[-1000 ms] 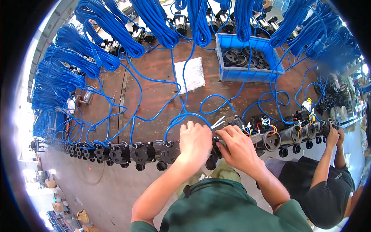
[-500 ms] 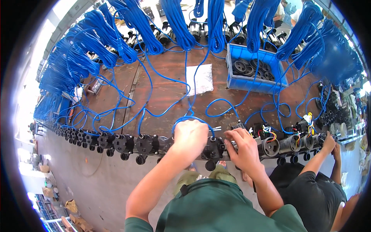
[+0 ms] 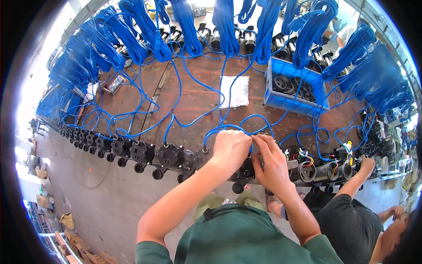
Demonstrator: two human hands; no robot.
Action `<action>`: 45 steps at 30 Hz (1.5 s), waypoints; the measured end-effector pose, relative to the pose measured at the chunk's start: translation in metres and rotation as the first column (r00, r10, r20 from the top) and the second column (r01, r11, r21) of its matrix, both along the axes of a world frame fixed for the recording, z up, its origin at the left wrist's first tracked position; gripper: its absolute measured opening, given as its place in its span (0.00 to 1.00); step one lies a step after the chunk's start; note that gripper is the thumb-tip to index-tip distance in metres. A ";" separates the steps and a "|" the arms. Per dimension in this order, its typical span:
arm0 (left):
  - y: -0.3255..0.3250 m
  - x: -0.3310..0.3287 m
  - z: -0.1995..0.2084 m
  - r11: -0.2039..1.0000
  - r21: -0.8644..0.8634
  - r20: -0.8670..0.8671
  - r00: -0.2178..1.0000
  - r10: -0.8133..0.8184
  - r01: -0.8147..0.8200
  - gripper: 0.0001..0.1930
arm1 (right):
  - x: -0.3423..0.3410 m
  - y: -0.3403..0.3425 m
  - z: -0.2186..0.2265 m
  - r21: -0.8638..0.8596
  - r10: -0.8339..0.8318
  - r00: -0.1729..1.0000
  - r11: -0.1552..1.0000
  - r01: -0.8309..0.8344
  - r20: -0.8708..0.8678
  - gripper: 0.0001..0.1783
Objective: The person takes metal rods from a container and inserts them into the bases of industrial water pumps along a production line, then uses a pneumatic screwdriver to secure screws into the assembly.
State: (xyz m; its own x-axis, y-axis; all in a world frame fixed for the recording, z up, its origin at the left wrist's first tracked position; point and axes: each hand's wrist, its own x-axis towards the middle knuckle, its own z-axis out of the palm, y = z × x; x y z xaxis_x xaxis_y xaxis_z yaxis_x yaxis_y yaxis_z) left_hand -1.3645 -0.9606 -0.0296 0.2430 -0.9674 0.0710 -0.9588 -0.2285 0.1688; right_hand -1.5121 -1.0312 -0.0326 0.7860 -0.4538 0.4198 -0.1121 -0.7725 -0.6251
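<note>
Both my hands come together above a black pump motor (image 3: 248, 169) in the row along the table's near edge. My left hand (image 3: 232, 148) is closed on a blue cable (image 3: 251, 148), a short piece of which shows under the fingers where it meets the motor's top. My right hand (image 3: 271, 162) reaches in from the right, its thumb and fingers bent against the same spot; the fingertips are partly hidden. Behind my left hand arches a blue cable loop (image 3: 225, 127). To the left stands another black motor (image 3: 170, 155) with a cable rising from its top.
Coiled blue cables (image 3: 228, 31) hang along the far side. A blue crate (image 3: 274, 99) of black round parts and a white bag (image 3: 235, 91) lie on the brown table (image 3: 198, 75). At right, a co-worker's arm (image 3: 358, 178) reaches to motors with exposed coloured wires (image 3: 306, 158).
My right hand has moved left and up from beside the motor to meet my left hand. My left hand has moved slightly right. The whole view has shifted; the co-worker's hands have separated.
</note>
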 end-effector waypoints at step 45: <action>0.099 -0.029 0.012 0.969 0.190 -0.087 0.981 0.176 -0.157 0.12 | -0.077 0.011 -0.096 0.192 -0.037 0.985 0.979 0.070 -0.168 0.13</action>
State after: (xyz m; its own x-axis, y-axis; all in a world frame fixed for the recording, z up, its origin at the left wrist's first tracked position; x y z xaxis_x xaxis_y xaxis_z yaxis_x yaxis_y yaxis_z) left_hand -1.3932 -0.8617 -0.0178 0.3985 -0.9071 -0.1356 -0.8845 -0.4192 0.2047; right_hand -1.5890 -1.0197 -0.1283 0.8086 -0.5579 0.1869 -0.2626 -0.6265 -0.7338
